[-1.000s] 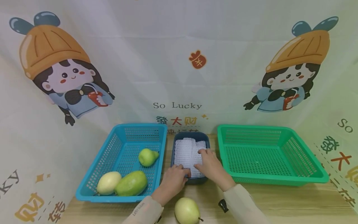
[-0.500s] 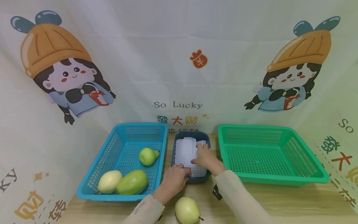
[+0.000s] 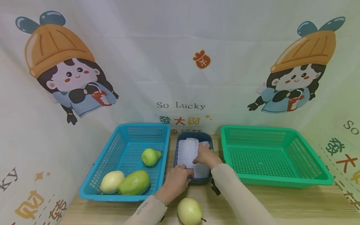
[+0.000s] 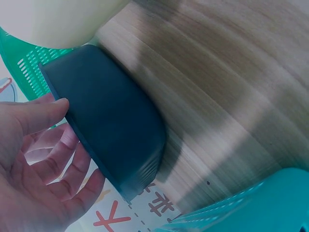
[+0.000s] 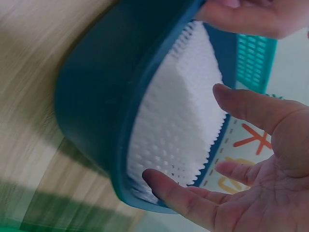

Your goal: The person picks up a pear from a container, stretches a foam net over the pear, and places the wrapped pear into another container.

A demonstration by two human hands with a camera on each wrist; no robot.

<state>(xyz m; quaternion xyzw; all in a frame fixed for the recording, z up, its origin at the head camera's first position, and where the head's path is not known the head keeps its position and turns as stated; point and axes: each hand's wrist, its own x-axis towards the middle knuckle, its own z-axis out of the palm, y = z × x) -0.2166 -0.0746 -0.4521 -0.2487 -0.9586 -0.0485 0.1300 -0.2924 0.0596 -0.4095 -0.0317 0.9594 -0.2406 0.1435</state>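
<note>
A dark blue box (image 3: 194, 135) stands between two baskets, holding white foam net sleeves (image 3: 187, 153). My left hand (image 3: 175, 180) is at its near left end; in the left wrist view the thumb touches the rim of the box (image 4: 116, 111) and the other fingers are loosely bent. My right hand (image 3: 207, 155) reaches over the right side of the box. Its thumb and fingers are spread above the foam nets (image 5: 174, 106) in the right wrist view, with nothing gripped. On the table near me lies a pale yellow pear (image 3: 190, 211).
To the left, a blue basket (image 3: 112, 197) holds a green pear (image 3: 150, 157), a pale yellow pear (image 3: 112, 182) and a large green oblong fruit (image 3: 134, 183). At the right stands a green basket (image 3: 277, 181). A printed cloth (image 3: 180, 68) hangs behind.
My right hand has moved left and slightly farther over the foam nets. My left hand stays at the near end of the box. The whole head view has shifted a little.
</note>
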